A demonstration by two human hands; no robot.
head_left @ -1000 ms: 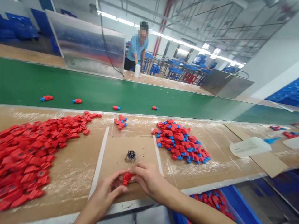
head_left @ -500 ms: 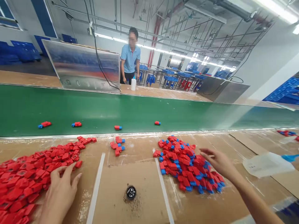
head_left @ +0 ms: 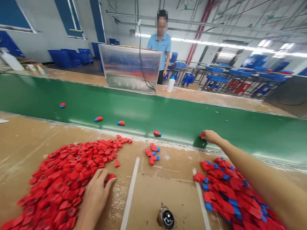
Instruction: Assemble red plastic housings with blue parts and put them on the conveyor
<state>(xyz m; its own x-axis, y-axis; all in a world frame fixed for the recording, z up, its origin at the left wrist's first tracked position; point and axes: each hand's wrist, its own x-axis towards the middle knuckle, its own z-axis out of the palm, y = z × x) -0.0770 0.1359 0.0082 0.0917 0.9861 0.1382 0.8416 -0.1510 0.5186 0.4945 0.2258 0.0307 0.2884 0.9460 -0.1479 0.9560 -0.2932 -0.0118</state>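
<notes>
Red parts [head_left: 64, 182]: left hand [head_left: 94, 198] grips one, right hand [head_left: 209, 136] pinches one (blue crates [head_left: 69, 57] behind).

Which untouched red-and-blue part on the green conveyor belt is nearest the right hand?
The rightmost one, just left of the right hand; the other three lie farther left along the belt.

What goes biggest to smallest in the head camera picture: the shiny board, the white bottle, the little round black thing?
1. Shiny board: clearly largest.
2. White bottle and round black thing: they look about alike. The bottle is much farther away, so I can't rank them.
</notes>
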